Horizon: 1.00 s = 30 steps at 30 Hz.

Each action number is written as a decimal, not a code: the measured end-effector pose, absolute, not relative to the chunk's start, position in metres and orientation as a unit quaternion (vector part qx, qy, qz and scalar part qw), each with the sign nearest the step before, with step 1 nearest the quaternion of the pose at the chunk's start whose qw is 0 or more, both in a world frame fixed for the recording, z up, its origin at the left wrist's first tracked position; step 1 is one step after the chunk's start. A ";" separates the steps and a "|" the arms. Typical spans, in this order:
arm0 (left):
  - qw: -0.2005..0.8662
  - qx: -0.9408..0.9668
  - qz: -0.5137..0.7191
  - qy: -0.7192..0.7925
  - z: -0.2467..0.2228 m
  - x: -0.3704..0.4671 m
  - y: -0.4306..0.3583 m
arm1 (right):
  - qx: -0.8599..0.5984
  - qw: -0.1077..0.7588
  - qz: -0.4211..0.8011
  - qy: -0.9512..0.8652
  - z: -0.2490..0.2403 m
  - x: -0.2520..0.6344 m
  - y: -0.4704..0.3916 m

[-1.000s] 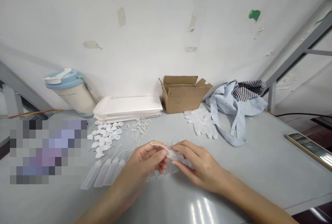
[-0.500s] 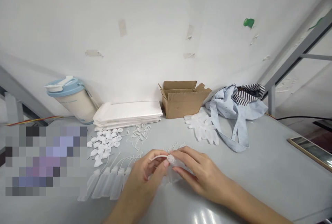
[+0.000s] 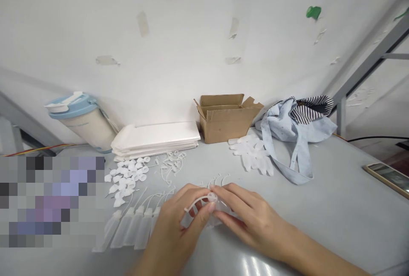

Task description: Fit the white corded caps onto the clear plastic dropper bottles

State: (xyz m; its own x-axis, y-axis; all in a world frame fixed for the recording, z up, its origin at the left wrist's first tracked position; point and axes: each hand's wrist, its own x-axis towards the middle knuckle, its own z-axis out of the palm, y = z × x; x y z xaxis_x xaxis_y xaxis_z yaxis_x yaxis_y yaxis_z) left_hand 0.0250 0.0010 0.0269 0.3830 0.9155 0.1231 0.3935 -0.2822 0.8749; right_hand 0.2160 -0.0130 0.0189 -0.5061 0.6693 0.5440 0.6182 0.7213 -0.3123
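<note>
Both hands meet at the front middle of the grey table. My left hand [image 3: 185, 216] pinches a small translucent white cap [image 3: 212, 197] with a thin curved strap sticking out to the left. From the right, my right hand [image 3: 246, 210] has its fingers closed on the same piece, whose lower part they mostly cover. Left of my left hand, several translucent tubes with straps [image 3: 128, 225] lie side by side. Beyond the hands, more curved strap ends [image 3: 219, 179] show. Loose white caps [image 3: 128, 178] and thin loose straps [image 3: 172, 164] are spread farther back.
A cardboard box [image 3: 225, 125] stands open at the wall, with white padded envelopes [image 3: 156, 137] and a blue-lidded cup [image 3: 86, 122] to its left. Translucent pieces [image 3: 252, 154], a light blue cloth bag [image 3: 284, 127] and a phone [image 3: 390, 178] are on the right.
The view has shifted slightly. The strap on the held cap now arches lower to the left, and the cap's round top faces the camera more. Both hands remain closed on the piece.
</note>
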 end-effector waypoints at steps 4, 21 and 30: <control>0.403 0.739 0.315 0.438 0.032 0.026 0.000 | -0.364 0.329 0.035 -0.871 0.019 0.215 -0.015; 0.369 0.718 0.364 0.464 0.032 0.031 -0.006 | -0.382 0.313 0.076 -0.866 0.021 0.218 -0.017; 0.477 0.684 0.361 0.417 0.033 0.022 0.001 | -0.354 0.364 0.193 -0.839 0.029 0.219 -0.019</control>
State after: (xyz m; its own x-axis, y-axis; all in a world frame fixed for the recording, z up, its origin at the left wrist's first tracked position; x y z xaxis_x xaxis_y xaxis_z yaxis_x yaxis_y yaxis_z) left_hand 0.0216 0.0009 0.0332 0.3910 0.9153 0.0973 0.2260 -0.1979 0.9538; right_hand 0.2191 -0.0187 0.0292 -0.4837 0.7353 0.4748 0.4538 0.6745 -0.5823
